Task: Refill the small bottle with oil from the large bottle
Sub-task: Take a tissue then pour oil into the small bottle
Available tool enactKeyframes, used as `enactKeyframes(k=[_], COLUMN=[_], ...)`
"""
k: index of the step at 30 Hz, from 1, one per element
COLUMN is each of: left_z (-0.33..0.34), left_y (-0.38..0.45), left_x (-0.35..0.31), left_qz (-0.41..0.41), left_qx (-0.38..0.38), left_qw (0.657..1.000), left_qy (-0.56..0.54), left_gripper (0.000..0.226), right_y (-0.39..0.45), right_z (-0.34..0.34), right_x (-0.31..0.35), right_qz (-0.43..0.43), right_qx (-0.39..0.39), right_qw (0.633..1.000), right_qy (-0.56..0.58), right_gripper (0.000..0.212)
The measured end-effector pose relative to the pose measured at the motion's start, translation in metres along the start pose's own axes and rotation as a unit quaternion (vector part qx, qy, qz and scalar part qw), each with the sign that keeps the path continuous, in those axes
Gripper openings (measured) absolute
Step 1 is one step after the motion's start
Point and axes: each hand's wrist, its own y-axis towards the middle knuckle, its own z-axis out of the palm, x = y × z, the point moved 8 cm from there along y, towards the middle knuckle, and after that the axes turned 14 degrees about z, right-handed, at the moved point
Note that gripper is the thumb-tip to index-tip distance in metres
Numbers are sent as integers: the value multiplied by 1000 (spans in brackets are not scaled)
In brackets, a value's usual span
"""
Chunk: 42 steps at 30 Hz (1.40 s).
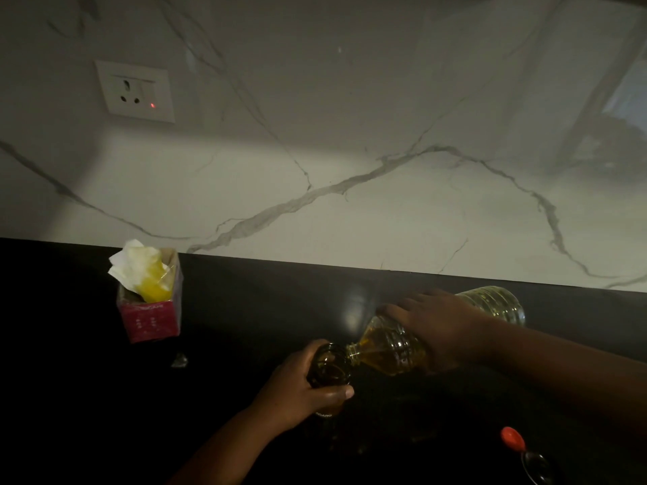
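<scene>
Your left hand [297, 386] grips the small bottle [329, 367]; your right hand [434, 327] holds the large bottle [395, 348] tipped, mouths touching. A red carton [150, 316] stands well left; an orange cap [512, 438] lies near right.

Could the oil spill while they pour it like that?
Yes, maybe. The large bottle is tipped right over the small bottle, whose mouth is narrow, so oil could miss or overflow. The left hand alone steadies the small bottle. The dim light makes the oil level hard to see.
</scene>
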Motion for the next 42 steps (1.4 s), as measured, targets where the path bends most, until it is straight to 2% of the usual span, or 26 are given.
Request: enactKeyframes(k=[19,25,31,35,42], left_z=[0,-1,0,1,1], left_y=[-2,-1,0,0,-1], left_x=[-1,-2,5,3,1], left_qz=[-12,3,-2,2,8], left_qx=[7,0,-8,-8,-9], left_qw=[1000,1000,1000,1000,1000], left_qy=[-6,-12,-7,-15,-19], left_gripper=[73,64,79,67,63], right_y=[0,0,1,0,1], right_z=[1,0,1,0,1], right_x=[0,0,0,0,0], right_qz=[2,1,-2,0,-1], right_qx=[12,2,1,3,-1], right_qw=[1000,1000,1000,1000,1000], right_qy=[-6,-10,-11,-4,-7], right_gripper=[104,103,103,102,103])
